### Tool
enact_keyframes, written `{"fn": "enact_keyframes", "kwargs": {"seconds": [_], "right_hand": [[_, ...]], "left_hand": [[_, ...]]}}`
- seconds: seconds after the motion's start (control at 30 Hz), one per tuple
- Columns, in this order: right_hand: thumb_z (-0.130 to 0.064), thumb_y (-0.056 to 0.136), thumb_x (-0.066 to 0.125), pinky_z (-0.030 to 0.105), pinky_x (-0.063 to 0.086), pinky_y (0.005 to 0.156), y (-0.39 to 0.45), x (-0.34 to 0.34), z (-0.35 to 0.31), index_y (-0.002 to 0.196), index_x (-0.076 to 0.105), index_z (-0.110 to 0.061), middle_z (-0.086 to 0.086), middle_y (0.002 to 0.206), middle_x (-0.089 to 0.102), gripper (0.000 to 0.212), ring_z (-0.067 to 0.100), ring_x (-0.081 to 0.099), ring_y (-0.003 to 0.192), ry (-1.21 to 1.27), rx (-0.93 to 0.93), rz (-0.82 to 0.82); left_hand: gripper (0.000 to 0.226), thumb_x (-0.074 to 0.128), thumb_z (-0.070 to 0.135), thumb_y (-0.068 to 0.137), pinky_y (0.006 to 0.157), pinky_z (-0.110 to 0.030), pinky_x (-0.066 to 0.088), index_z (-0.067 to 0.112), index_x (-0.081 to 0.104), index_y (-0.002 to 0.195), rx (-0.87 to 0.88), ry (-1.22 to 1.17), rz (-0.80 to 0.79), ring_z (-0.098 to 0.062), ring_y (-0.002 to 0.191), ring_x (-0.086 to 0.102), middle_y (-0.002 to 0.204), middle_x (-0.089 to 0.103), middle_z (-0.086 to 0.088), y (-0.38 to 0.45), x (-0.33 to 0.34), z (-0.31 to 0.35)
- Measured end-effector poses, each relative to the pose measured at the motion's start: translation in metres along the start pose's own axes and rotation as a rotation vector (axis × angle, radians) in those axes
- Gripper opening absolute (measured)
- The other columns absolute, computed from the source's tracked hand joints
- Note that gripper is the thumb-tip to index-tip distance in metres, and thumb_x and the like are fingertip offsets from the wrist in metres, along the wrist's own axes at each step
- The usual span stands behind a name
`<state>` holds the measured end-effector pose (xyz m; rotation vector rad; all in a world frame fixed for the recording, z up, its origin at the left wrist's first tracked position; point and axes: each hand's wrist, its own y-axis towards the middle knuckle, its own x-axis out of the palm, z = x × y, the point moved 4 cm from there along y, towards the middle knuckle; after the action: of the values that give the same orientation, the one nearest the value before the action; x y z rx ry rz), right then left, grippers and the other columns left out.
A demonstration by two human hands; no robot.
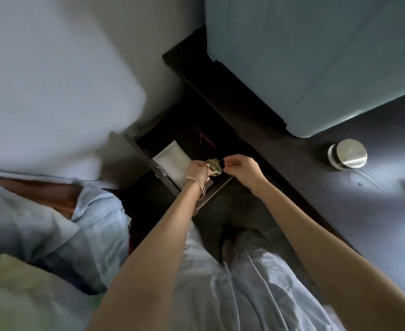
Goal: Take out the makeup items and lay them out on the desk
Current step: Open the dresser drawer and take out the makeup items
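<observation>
The dark, matte wooden desk [376, 211] carries a pale blue rounded case [316, 56] and, well apart from the hands, a glass jar with a shiny silver lid [348, 154]. Below its edge an open dark drawer [172, 149] holds a flat white packet [172, 161]. The left hand [196, 170] grasps a small round gold-and-green makeup item [214, 167] over the drawer; the right hand [241, 167] is loosely curled beside it, holding nothing visible. Best to lift it clear of the drawer front, then set it near the jar.
</observation>
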<state>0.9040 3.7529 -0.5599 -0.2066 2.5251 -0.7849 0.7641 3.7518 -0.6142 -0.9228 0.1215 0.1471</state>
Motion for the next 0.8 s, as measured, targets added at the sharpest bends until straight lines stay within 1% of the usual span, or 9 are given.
{"fn": "enact_keyframes", "kwargs": {"seconds": [0.03, 0.1, 0.13, 0.2, 0.3, 0.53, 0.7, 0.73, 0.8], "right_hand": [[-0.006, 0.083, 0.066, 0.025, 0.048, 0.090, 0.011, 0.009, 0.005, 0.118, 0.063, -0.007, 0.009, 0.115, 0.066, 0.035, 0.020, 0.061, 0.108, -0.013, 0.036, -0.004], [-0.006, 0.083, 0.067, 0.032, 0.046, 0.098, 0.037, 0.024, 0.015, 0.122, 0.059, -0.007, 0.010, 0.119, 0.064, 0.040, 0.023, 0.058, 0.114, -0.036, 0.097, -0.021], [-0.006, 0.083, 0.067, 0.033, 0.045, 0.100, 0.050, 0.031, 0.020, 0.125, 0.057, -0.006, 0.010, 0.122, 0.062, 0.043, 0.023, 0.057, 0.116, -0.052, 0.122, -0.033], [-0.005, 0.083, 0.067, 0.034, 0.043, 0.103, 0.077, 0.044, 0.032, 0.132, 0.050, -0.007, 0.011, 0.129, 0.057, 0.052, 0.023, 0.053, 0.121, -0.088, 0.162, -0.059], [-0.006, 0.084, 0.067, 0.034, 0.040, 0.106, 0.110, 0.060, 0.051, 0.138, 0.043, -0.009, 0.012, 0.138, 0.049, 0.060, 0.025, 0.048, 0.127, -0.197, 0.201, -0.087], [-0.008, 0.081, 0.070, 0.038, 0.040, 0.107, 0.146, 0.080, 0.066, 0.141, 0.034, -0.004, 0.016, 0.139, 0.046, 0.070, 0.030, 0.045, 0.129, -0.361, 0.223, -0.154], [-0.013, 0.085, 0.063, 0.034, 0.050, 0.085, 0.150, 0.087, 0.077, 0.121, 0.047, -0.003, 0.017, 0.120, 0.057, 0.042, 0.026, 0.057, 0.105, -0.424, 0.363, -0.189], [-0.014, 0.086, 0.062, 0.035, 0.048, 0.086, 0.149, 0.089, 0.077, 0.122, 0.046, -0.001, 0.018, 0.122, 0.055, 0.042, 0.028, 0.055, 0.108, -0.489, 0.374, -0.198], [-0.018, 0.090, 0.057, 0.041, 0.041, 0.102, 0.150, 0.094, 0.078, 0.137, 0.035, -0.002, 0.022, 0.140, 0.040, 0.054, 0.036, 0.041, 0.128, -0.632, 0.374, -0.178]], "left_hand": [[0.029, 0.043, -0.002, 0.090, 0.074, -0.035, 0.046, 0.012, 0.056, 0.068, -0.008, -0.002, -0.023, -0.021, 0.068, 0.051, 0.067, 0.052, -0.006, 0.009, -0.005, -0.003], [0.019, 0.045, -0.003, 0.090, 0.082, -0.037, 0.047, 0.004, 0.062, 0.096, -0.021, -0.008, -0.082, -0.024, 0.082, 0.054, 0.082, 0.058, -0.008, 0.029, -0.009, -0.009], [0.027, 0.044, -0.004, 0.091, 0.086, -0.038, 0.047, 0.001, 0.058, 0.114, -0.037, -0.008, -0.113, -0.028, 0.091, 0.055, 0.095, 0.059, -0.011, 0.040, -0.009, -0.012], [0.039, 0.042, -0.005, 0.092, 0.090, -0.040, 0.046, 0.001, 0.048, 0.130, -0.062, -0.009, -0.152, -0.038, 0.110, 0.055, 0.120, 0.057, -0.020, 0.067, -0.004, -0.017], [0.046, 0.048, 0.000, 0.088, 0.092, -0.045, 0.049, 0.005, 0.045, 0.133, -0.127, 0.017, -0.217, -0.040, 0.117, 0.053, 0.132, 0.052, -0.022, 0.104, 0.010, -0.033], [0.041, 0.048, -0.002, 0.089, 0.097, -0.045, 0.048, 0.005, 0.052, 0.129, -0.088, 0.127, -0.200, -0.037, 0.115, 0.056, 0.125, 0.058, -0.022, 0.130, 0.030, -0.046], [0.037, 0.047, 0.006, 0.091, 0.097, -0.044, 0.048, 0.005, 0.053, 0.128, -0.144, 0.209, -0.169, -0.037, 0.115, 0.055, 0.129, 0.054, -0.023, 0.137, 0.037, -0.052], [0.037, 0.045, 0.007, 0.093, 0.098, -0.040, 0.047, 0.003, 0.052, 0.130, -0.128, 0.270, -0.184, -0.036, 0.117, 0.054, 0.130, 0.054, -0.022, 0.128, 0.035, -0.045], [0.039, 0.043, 0.007, 0.096, 0.094, -0.029, 0.044, 0.001, 0.046, 0.134, -0.087, 0.362, -0.200, -0.033, 0.125, 0.048, 0.134, 0.051, -0.019, 0.124, 0.035, -0.042]]}}
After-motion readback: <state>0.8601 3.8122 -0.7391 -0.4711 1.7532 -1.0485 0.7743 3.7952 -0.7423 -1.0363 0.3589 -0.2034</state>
